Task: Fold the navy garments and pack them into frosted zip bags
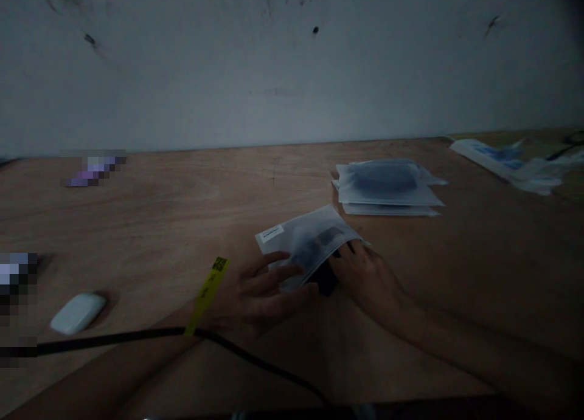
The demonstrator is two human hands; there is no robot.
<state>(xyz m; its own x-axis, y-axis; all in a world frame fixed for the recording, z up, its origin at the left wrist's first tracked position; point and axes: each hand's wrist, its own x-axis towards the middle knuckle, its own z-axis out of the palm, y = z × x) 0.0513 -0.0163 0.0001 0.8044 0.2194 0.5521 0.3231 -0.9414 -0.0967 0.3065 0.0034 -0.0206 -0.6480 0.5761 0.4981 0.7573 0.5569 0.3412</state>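
Note:
A frosted translucent bag (305,234) with a small white label lies tilted on the wooden table, a dark item showing through it. Black material (325,278) sticks out of its near right edge. My left hand (269,286) rests on the bag's near left side, its fingers spread. At the bag's right edge is my right hand (358,271), its fingers bent at the opening and against the black material. Its fingertips are partly hidden by the bag.
Behind to the right, several similar bags (387,186) are stacked. Plastic wrapping (506,161) lies at the far right. A white case (78,313) sits at the left, near a black cable (114,340) crossing my left forearm. A yellow tag (207,295) is at my left wrist.

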